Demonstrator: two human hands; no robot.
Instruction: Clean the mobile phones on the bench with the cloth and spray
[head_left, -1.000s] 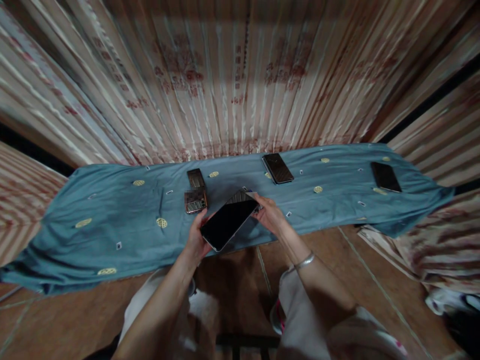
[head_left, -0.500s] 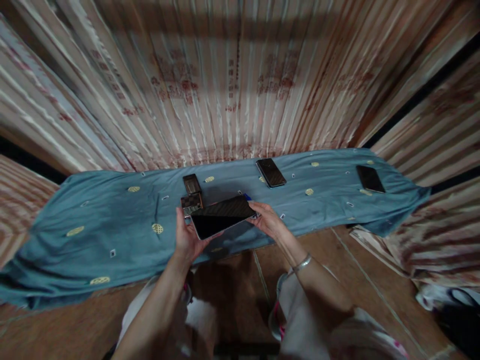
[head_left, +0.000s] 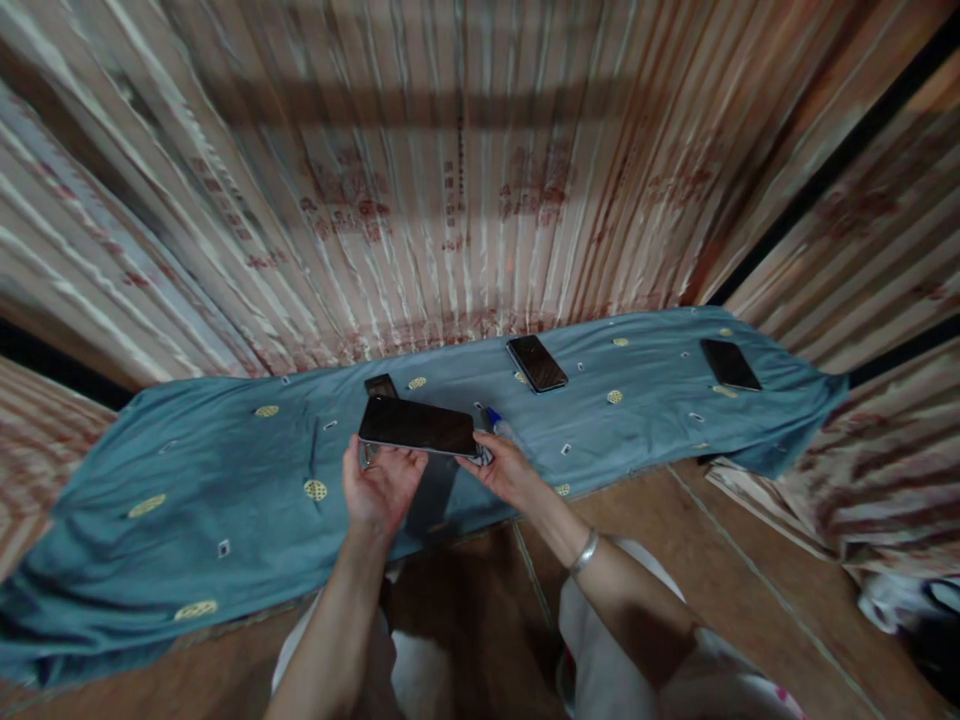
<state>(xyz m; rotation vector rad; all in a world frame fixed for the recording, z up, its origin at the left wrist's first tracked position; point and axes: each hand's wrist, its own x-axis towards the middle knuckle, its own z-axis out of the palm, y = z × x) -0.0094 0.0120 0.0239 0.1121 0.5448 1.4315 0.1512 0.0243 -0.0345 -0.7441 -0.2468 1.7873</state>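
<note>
Fingers of our left hand (head_left: pixel 380 487) curl under the near end of the dark phone (head_left: pixel 418 427) while our right hand (head_left: pixel 504 470) pinches its other end, holding it flat just above the blue cloth (head_left: pixel 187 480). We judge it stiff, light, slick-faced and breakable, best gripped by its edges. Two more phones (head_left: pixel 535 362) lie farther along the cloth, with striped curtains (head_left: pixel 450 180) behind

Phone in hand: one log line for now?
left hand: under phone | right hand: grips its right end | phone: level above blue cloth
</note>
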